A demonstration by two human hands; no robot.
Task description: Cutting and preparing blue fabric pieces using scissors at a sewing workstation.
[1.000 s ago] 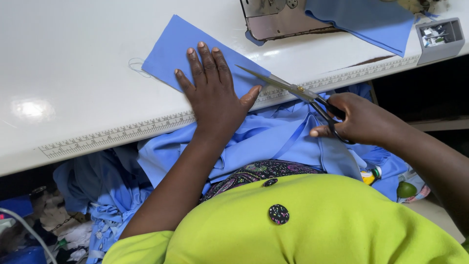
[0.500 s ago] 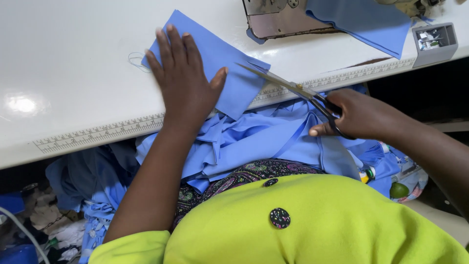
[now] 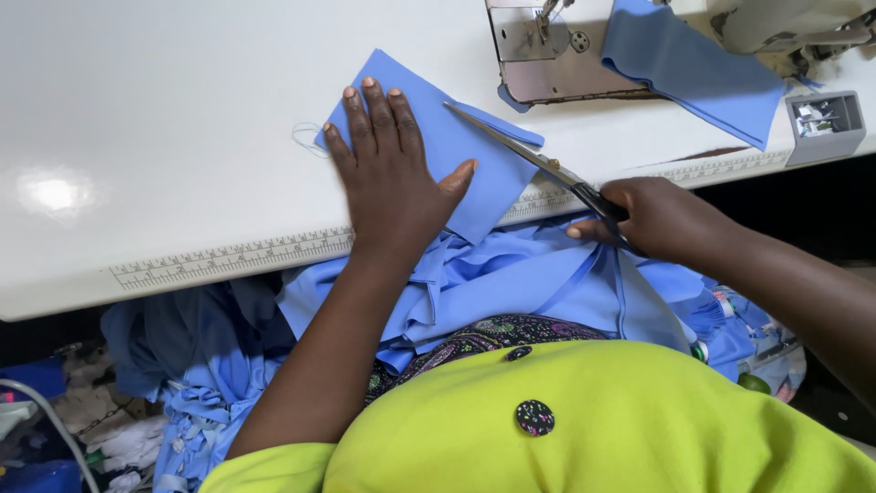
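Left hand [image 3: 394, 187] lies flat, fingers spread, on blue cloth [image 3: 456, 151] atop the table [image 3: 164, 137]; right hand [image 3: 659, 219], just beside, grips scissors [image 3: 534, 155], blades over the cloth.

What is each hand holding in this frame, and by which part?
The right hand holds scissors by their dark handles. The left hand grips nothing; it lies flat, palm down, on the blue fabric piece.

1. The left hand [image 3: 394, 178] lies flat on a blue fabric piece [image 3: 456, 151] at the worktop's [image 3: 137, 110] front edge.
2. The right hand [image 3: 662, 219] grips scissors [image 3: 538, 160], blades over the fabric's right edge.
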